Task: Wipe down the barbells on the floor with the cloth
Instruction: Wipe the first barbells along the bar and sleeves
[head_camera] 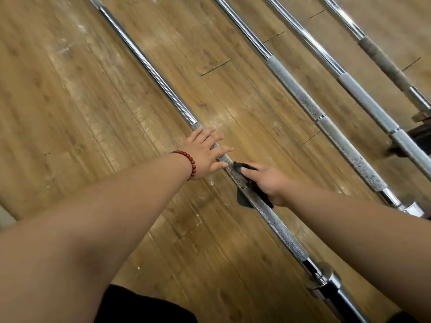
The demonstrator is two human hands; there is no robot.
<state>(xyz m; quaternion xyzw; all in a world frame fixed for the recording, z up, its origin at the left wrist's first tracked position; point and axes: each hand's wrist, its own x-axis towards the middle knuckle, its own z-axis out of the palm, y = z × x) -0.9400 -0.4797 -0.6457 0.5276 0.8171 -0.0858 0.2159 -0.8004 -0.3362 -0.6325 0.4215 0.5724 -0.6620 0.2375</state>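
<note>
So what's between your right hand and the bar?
The black cloth: the right hand holds it against the nearest barbell, on its rough grip part, draped over both sides. The head view shows it.

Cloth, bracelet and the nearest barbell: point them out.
cloth (243,198), head view, dark fold beside the bar
bracelet (193,164), head view, beads at the wrist
nearest barbell (279,226), head view, knurled section

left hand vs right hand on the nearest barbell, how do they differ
The left hand lies flat on the barbell with fingers straight and spread, while the right hand grips a dark cloth against it. The left hand sits farther up the barbell and the right hand is nearer the person. The left wrist wears a red bead bracelet, and the right wrist is bare. Both touch the same barbell's rough grip section.
</note>
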